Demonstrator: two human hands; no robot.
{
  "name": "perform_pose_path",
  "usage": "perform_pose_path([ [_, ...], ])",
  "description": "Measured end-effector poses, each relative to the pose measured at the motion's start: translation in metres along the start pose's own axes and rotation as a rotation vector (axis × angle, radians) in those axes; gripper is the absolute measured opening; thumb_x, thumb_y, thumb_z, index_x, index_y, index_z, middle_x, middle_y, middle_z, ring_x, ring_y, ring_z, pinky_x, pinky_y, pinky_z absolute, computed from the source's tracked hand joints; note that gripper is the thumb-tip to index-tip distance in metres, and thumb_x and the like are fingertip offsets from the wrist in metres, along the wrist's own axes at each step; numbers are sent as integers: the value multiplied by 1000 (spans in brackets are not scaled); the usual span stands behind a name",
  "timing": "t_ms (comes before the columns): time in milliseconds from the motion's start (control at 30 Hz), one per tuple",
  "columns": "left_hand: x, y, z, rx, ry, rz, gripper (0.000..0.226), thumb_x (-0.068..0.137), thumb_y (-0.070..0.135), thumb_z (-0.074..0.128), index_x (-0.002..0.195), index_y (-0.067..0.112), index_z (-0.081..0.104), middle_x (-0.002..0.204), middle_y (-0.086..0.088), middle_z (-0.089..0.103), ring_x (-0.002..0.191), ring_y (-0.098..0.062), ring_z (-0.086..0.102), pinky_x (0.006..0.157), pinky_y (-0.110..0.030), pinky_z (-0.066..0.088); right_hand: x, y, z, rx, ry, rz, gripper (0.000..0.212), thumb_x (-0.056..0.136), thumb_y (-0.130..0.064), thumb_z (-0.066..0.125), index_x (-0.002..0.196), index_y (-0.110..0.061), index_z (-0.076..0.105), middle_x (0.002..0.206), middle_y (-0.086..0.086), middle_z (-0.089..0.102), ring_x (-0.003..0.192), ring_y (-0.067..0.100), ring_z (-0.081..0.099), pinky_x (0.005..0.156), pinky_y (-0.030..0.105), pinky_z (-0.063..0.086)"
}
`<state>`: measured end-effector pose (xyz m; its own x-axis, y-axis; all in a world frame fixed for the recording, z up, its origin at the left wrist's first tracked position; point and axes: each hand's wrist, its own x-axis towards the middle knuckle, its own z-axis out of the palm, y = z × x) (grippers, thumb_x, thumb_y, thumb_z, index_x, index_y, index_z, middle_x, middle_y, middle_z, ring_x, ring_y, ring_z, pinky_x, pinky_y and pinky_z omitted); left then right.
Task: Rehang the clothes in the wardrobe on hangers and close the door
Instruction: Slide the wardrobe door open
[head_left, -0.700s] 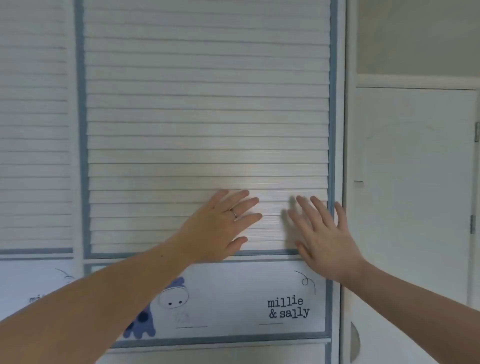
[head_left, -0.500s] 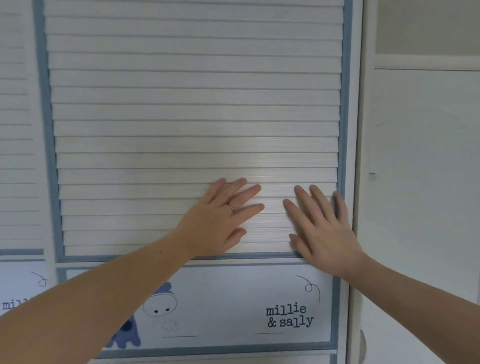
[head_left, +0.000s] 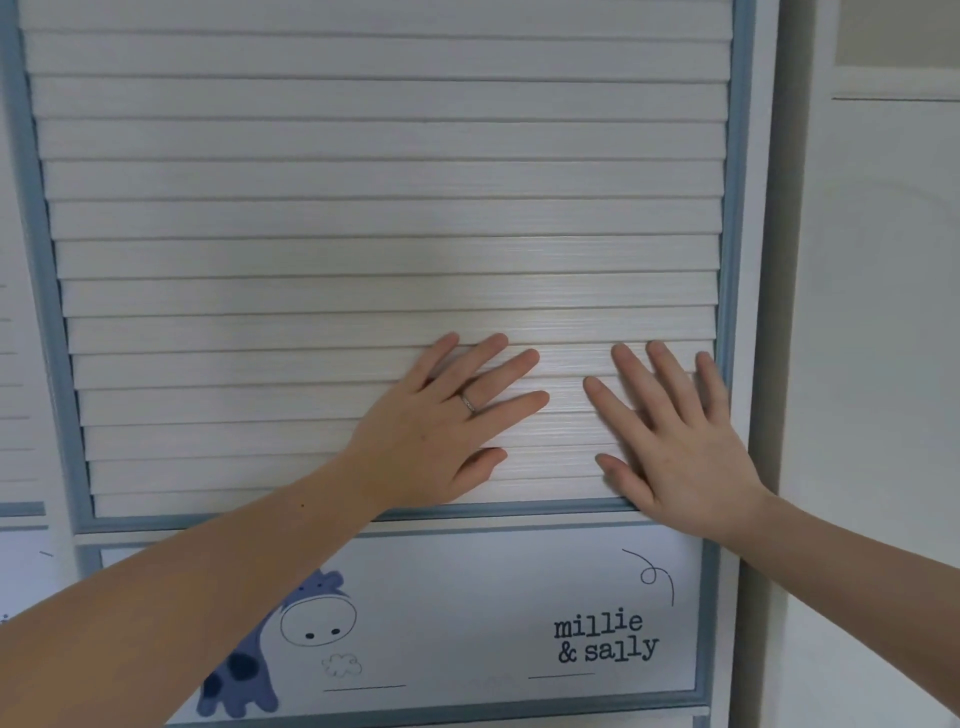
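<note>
Both hands are laid flat on the louvred wardrobe door (head_left: 363, 218), low on the slats. The left hand (head_left: 441, 436) is placed near the middle. The right hand (head_left: 685, 452) is set just beside the door's blue right border.

Grip state: apart on both hands. Fingers are straight and spread, and nothing is clamped. A ring (head_left: 468, 402) is noted on the left hand.

Change over the last 0.7 s: hand placement on the slats is kept almost unchanged. The door's right edge is now seen further right in the view, and the door fills more of it. Some of this is attributed to head movement.

A dark strip (head_left: 776, 312) is seen between the door frame and the white side panel (head_left: 883, 364). Whether it is a shadow or a gap cannot be told.

No clothes or hangers are in view; they are presumed to be behind the door. The task is judged to be at its closing step, nearly done.
</note>
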<state>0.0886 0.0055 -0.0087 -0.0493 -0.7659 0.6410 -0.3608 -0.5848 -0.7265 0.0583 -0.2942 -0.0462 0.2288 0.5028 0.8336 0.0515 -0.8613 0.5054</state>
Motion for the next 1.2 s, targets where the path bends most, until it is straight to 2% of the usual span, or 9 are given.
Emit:
perform_pose_path([
  [567, -68, -49, -14, 46, 10, -53, 59, 95, 41, 52, 152, 27, 42, 163, -4, 27, 151, -28, 23, 119, -57, 22, 45, -70, -2, 61, 22, -30, 68, 96, -52, 42, 156, -23, 27, 164, 13, 16, 149, 38, 18, 113, 68, 16],
  [867, -114, -70, -30, 86, 22, -192, 64, 95, 46, 53, 153, 23, 39, 162, -3, 30, 150, -27, 27, 115, -59, 27, 88, -104, 0, 53, 65, -182, 68, 97, -54, 43, 155, -24, 28, 164, 9, 19, 150, 36, 18, 111, 69, 18],
  [1200, -171, -90, -40, 120, 1, -430, 69, 96, 57, 48, 154, 22, 36, 164, -5, 25, 151, -30, 23, 117, -58, 21, 131, -152, -1, 94, 96, -254, 67, 98, -58, 40, 155, -26, 28, 164, 5, 19, 150, 36, 16, 112, 69, 16],
])
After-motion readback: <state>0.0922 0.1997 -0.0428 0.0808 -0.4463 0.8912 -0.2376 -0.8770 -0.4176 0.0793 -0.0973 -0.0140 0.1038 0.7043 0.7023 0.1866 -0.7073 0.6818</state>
